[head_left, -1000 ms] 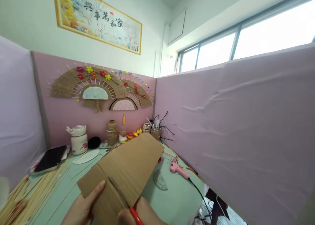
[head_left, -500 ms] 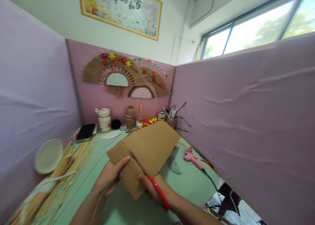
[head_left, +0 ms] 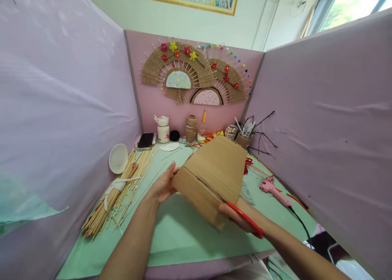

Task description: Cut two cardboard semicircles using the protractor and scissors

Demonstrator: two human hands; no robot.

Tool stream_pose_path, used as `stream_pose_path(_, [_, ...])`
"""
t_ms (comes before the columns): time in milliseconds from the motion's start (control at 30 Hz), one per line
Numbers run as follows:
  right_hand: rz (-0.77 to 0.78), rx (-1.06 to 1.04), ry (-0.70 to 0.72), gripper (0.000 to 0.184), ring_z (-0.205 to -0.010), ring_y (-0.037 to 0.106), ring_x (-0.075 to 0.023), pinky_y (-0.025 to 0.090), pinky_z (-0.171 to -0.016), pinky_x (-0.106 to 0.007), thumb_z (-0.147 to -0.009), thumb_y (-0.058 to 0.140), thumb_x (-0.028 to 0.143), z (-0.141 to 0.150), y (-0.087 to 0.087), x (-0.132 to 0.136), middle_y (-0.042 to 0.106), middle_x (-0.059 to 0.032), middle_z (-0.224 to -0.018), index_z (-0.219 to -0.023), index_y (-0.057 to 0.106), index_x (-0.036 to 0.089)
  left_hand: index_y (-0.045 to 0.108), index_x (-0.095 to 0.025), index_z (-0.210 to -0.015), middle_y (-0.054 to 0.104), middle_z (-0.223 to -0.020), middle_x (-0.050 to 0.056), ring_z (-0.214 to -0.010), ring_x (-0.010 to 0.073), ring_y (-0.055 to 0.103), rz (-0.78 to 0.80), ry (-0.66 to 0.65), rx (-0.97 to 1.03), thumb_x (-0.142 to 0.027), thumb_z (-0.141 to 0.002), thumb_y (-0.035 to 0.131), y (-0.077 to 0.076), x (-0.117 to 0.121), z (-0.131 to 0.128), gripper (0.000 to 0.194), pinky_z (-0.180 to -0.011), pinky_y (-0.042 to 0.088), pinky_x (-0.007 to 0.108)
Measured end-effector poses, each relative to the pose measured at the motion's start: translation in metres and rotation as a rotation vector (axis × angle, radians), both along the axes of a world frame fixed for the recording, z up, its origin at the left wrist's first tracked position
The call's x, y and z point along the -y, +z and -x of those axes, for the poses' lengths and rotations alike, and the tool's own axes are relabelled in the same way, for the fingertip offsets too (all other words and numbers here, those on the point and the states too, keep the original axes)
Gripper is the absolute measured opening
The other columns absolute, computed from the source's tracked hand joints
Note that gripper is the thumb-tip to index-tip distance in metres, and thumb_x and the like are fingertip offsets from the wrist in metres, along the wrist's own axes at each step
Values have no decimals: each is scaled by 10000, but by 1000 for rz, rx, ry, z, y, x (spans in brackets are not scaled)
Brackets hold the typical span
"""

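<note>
A brown piece of cardboard is held above the green tabletop, with a dark cut or crease line running across it. At its left edge, my left hand grips the cardboard, thumb and fingers closed on it. My right hand is wrapped around red-handled scissors at the lower right of the sheet. The scissor blades lie along the line and are mostly hidden by the cardboard. Below the line, the near flap of cardboard tilts downward.
Thin bamboo sticks lie in a tied bundle on the left. A pink glue gun with a black cord rests on the right, near a clear protractor. At the back stand a white bottle, a twine spool and a twig-filled pot.
My view has swung left and down, showing more tabletop. The cardboard has tilted, its near flap bending down. My left hand has shifted to the cardboard's outer left edge; the scissors stay in my right hand.
</note>
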State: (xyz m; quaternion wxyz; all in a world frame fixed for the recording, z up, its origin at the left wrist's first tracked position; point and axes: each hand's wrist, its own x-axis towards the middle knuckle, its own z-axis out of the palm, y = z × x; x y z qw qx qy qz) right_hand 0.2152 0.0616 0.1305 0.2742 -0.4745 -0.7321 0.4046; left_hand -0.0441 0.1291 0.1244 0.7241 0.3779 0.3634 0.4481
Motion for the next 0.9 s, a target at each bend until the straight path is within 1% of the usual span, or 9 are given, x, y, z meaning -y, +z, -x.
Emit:
stream_pose_path(67, [13,30,186,320,-877,603,-257,518,-802,-368,-831,560,492,-11,11,6,680,-71,-876,-932,678,213,704,-160,-851,726,-802,72,-640,149,649,-37,-98,-93,-731,-695,595,10,-4,5,602,-535,448,205])
stream_pose_path(100, [10,41,263,356,-984,589,-277,498,-875,-381,-807,599,502,-15,17,9,682,-79,-947,-985,679,204,705,-158,-800,720,-759,64,-613,145,638,-59,-156,-149,-695,-688,635,16,-5,5,552,-513,430,199])
stream_pose_path(200, [-4,57,362,424,-1099,548,-305,426,-988,-393,-762,662,532,-24,30,16,680,-91,-1010,-1000,693,183,708,-146,-700,717,-695,58,-580,149,622,-89,-265,-250,-426,-626,812,27,-4,-6,308,-499,414,206])
stream_pose_path(300, [88,132,328,352,-850,600,-254,487,-795,-312,-732,689,508,-39,33,19,683,-55,-831,-865,705,182,721,-142,-678,727,-697,66,-594,162,630,-103,-300,-280,-330,-615,825,33,2,-15,224,-532,441,226])
stream_pose_path(367, [171,227,264,278,-659,547,-187,440,-601,-250,-678,731,444,-56,31,19,643,-13,-713,-770,685,186,730,-144,-693,736,-715,76,-621,176,648,-112,-284,-277,-344,-623,815,36,6,-12,229,-562,466,239])
stream_pose_path(500, [237,367,155,156,-569,395,-129,299,-507,-239,-660,698,300,-101,23,20,519,15,-633,-654,582,197,747,-130,-823,755,-821,119,-708,219,692,-99,-107,-203,-374,-622,814,41,4,4,323,-637,515,274])
stream_pose_path(633, [221,233,77,280,-571,322,-141,273,-523,-279,-744,609,463,-132,4,25,416,9,-641,-663,500,218,732,-107,-886,752,-905,139,-843,255,699,-149,157,-143,-404,-627,813,42,-4,-2,403,-684,536,293])
stream_pose_path(767, [140,-6,-109,492,-563,320,-150,297,-512,-289,-818,424,706,-124,-28,36,384,9,-647,-751,494,224,697,-112,-886,748,-880,112,-887,241,692,-174,371,-20,-404,-599,837,36,-9,-39,433,-732,567,308])
stream_pose_path(900, [192,-188,-196,624,-563,364,-144,351,-541,-289,-846,254,775,-91,-51,46,386,27,-660,-921,492,203,680,-142,-929,738,-927,71,-844,174,689,-174,424,44,-339,-619,836,28,-9,-76,399,-747,573,278])
